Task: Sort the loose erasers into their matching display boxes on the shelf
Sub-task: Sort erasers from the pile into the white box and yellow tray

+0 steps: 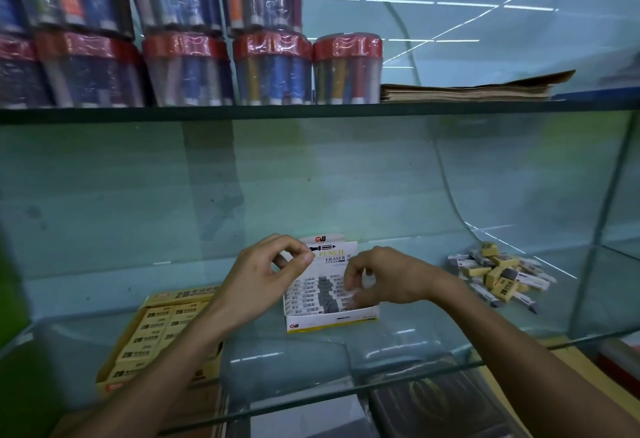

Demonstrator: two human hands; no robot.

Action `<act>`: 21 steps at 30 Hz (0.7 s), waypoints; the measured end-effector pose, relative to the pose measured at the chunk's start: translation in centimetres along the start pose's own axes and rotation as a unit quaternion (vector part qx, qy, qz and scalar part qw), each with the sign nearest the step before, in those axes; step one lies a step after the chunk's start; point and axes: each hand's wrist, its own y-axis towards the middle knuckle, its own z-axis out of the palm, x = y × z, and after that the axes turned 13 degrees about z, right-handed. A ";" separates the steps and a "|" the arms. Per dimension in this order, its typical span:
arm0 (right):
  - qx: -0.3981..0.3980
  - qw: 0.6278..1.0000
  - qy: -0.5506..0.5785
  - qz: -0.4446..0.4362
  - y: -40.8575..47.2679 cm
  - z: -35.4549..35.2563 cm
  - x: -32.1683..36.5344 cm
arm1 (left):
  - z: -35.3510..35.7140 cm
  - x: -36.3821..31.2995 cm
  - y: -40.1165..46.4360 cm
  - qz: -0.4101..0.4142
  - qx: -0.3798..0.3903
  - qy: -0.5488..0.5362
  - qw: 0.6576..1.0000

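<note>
Loose yellow and grey-white erasers [502, 276] lie heaped on the glass shelf [398, 344], right of the white eraser display box [329, 321]. Left hand [266, 274] hovers over the box, fingers curled, apparently empty. Right hand [384, 278] reaches into it, fingertips seemingly pinching a blurred grey eraser [349, 295].

Glass shelves [311, 115], teal back wall [138, 195], ceiling-light reflections.
</note>
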 end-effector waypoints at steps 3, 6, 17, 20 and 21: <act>-0.085 0.993 0.086 0.020 -1.7 -0.3 -1.3 | 1.0 -0.4 0.4 0.005 0.001 -0.020 1.000; -0.152 0.980 0.121 0.051 -4.3 0.2 -3.1 | 2.4 -0.9 0.8 0.008 0.018 -0.035 0.999; -0.258 0.926 -0.083 0.262 -9.1 0.1 -12.0 | 7.6 -2.6 2.4 0.026 0.075 -0.083 0.993; -0.260 0.919 -0.142 0.258 -9.3 0.0 -12.3 | 8.5 -2.8 2.7 0.023 0.079 -0.086 0.993; -0.266 0.914 -0.168 0.256 -9.2 0.1 -12.3 | 8.7 -2.8 2.7 0.023 0.078 -0.084 0.993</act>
